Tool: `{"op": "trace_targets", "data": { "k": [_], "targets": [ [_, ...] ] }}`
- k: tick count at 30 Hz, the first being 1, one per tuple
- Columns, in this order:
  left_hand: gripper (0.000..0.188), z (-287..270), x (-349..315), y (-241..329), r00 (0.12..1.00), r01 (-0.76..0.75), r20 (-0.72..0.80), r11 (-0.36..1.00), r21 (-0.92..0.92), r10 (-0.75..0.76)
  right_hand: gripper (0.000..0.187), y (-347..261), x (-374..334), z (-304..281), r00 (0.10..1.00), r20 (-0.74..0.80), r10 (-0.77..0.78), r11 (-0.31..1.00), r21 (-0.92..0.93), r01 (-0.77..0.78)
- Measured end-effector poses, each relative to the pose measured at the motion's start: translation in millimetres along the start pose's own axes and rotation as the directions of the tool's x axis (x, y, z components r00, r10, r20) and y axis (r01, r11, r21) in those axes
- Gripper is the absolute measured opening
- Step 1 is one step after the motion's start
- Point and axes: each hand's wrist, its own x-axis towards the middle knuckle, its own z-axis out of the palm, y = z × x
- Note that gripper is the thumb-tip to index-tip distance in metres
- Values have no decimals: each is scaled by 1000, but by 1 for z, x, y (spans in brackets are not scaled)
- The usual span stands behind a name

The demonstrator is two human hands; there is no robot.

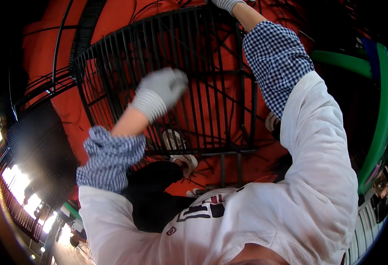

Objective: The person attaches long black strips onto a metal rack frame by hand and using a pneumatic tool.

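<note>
A black metal frame with many slim parallel bars (207, 110) lies in front of me over a red floor. Above its bars is my left hand (160, 90), in a grey-white knit glove. The hand is smeared by motion, and its fingers look bent; I cannot make out anything held in it. My right hand (227, 3), gloved alike, reaches to the far edge of the frame at the top of the view. Its fingers are cut off there, so its grip is hidden. Checked sleeve covers wrap both forearms.
Red floor (66, 121) with thin dark strands spreads under the frame. On the right curves a green plastic chair (381, 110). A dark woven panel (39, 137) stands on the left, near other black metal frames (54, 84). My shoe (185, 163) is beside the frame's near edge.
</note>
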Motion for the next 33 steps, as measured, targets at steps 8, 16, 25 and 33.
{"op": "trace_targets", "data": {
  "k": [8,16,25,33],
  "targets": [
    [46,-67,132,-123,888,290,-449,880,376,-101,30,-36,-18,-2,1000,18,4,984,-179,-1],
    [47,-73,163,-122,942,283,-283,881,378,-181,35,-53,-27,-7,991,111,70,959,-282,-36],
    [42,-81,135,-76,932,329,-302,820,468,-201,37,-70,-47,-26,979,166,120,936,-348,-55],
    [19,-131,-35,-30,801,176,-555,796,579,227,25,-187,-184,-124,977,-117,-180,924,320,209]
  ]
}}
